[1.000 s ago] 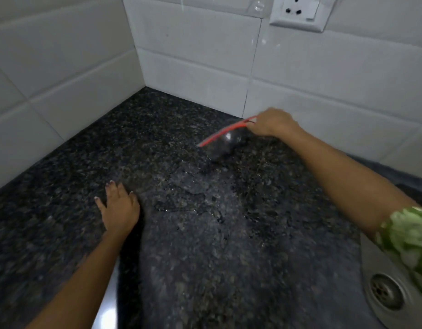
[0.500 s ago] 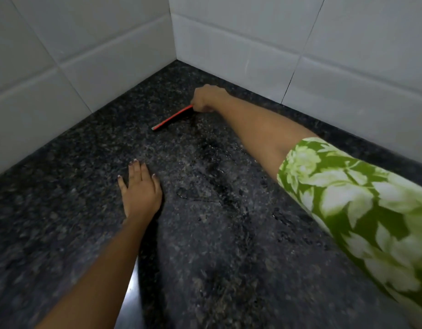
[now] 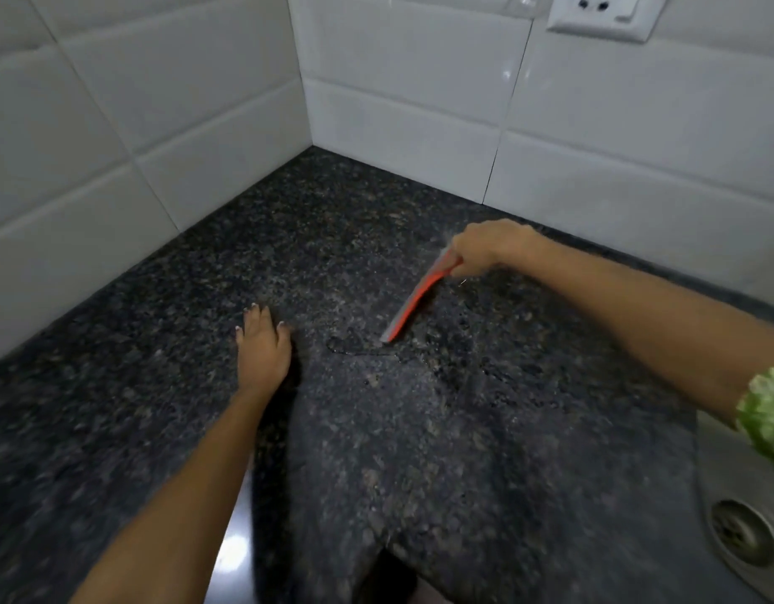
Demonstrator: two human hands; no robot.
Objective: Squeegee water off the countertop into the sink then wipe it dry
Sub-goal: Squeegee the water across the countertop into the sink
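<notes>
My right hand [image 3: 485,248] grips a red squeegee [image 3: 413,300] whose blade slants down onto the dark speckled granite countertop [image 3: 420,451]. A thin line of water [image 3: 359,350] lies at the blade's lower tip, with droplets scattered to its right. My left hand [image 3: 263,346] rests flat on the counter with fingers spread, a short way left of the water. The steel sink [image 3: 716,451] with its round drain [image 3: 744,531] shows at the lower right edge, partly behind my green floral sleeve [image 3: 766,414].
White tiled walls [image 3: 398,115] meet in a corner behind the counter. A white wall socket [image 3: 603,10] sits at the top right. The counter's front edge [image 3: 234,555] runs under my left forearm.
My right hand has pulled the squeegee back from the far corner toward the middle of the counter, pushing water ahead of the blade. The left hand stays flat.
</notes>
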